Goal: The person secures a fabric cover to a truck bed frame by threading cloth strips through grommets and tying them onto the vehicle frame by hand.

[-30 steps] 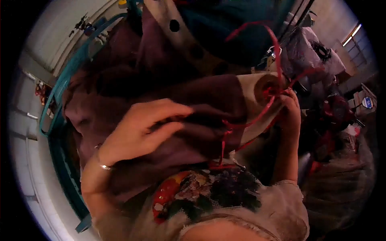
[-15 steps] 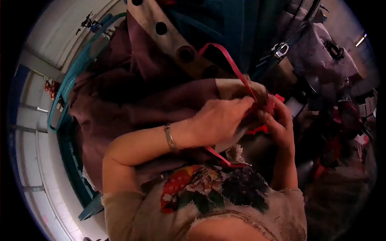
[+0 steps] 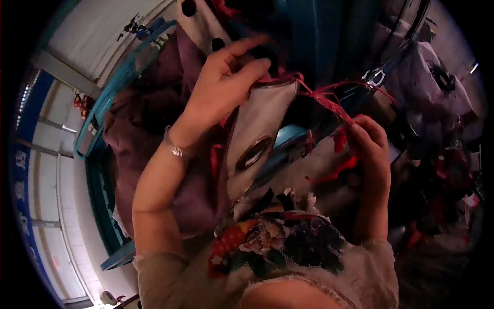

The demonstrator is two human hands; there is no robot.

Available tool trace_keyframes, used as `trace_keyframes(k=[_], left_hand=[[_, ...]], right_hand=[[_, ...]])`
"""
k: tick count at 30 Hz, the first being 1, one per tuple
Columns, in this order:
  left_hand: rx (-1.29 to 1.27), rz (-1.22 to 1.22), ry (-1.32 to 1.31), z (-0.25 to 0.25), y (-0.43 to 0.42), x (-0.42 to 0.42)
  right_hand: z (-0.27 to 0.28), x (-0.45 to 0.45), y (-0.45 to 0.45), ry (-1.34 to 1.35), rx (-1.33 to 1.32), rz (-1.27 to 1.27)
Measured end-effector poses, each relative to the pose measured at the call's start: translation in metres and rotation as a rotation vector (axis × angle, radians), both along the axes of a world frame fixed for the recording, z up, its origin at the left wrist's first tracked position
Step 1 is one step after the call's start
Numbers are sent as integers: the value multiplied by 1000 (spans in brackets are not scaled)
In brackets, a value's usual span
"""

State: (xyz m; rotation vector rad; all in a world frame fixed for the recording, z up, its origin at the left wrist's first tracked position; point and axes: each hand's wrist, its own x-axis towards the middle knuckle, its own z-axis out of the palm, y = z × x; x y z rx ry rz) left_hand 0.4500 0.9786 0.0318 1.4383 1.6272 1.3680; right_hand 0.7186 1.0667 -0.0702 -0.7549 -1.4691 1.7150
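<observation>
A maroon curtain [image 3: 139,129] lies in folds to my left, with a cream heading band [image 3: 265,105] that carries dark round eyelets [image 3: 253,153]. Red ribbon [image 3: 324,98] is looped around the band's top corner and knotted, with loose frayed ends. My right hand [image 3: 370,141] pinches the tail of this ribbon between thumb and fingers, right of the band. My left hand [image 3: 224,82], with a bracelet at the wrist, is over the band's upper part. Its thumb and forefinger are apart, close to the ribbon; its other fingers are partly hidden.
A teal frame [image 3: 95,170] edges the cloth on the left. Beyond it are white wall panels [image 3: 49,201]. At right stand a cloth-covered object [image 3: 432,87], a metal buckle [image 3: 374,77] and dark red clutter [image 3: 453,170]. More red scraps [image 3: 339,167] hang below my right hand.
My hands were close together at the ribbon and band; now they are apart. The left has moved up and left, the right slightly down, and the band's end has turned to hang downward.
</observation>
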Motion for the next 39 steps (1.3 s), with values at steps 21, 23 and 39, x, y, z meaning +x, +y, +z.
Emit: trace_keyframes(k=[21, 23, 39], left_hand=[[-31, -109, 204, -121, 42, 8], [-16, -141, 49, -121, 45, 9], [265, -127, -448, 13, 33, 7]], right_hand=[[-2, 19, 31, 257, -179, 124], [-1, 16, 32, 226, -207, 111], [60, 3, 74, 339, 93, -136]])
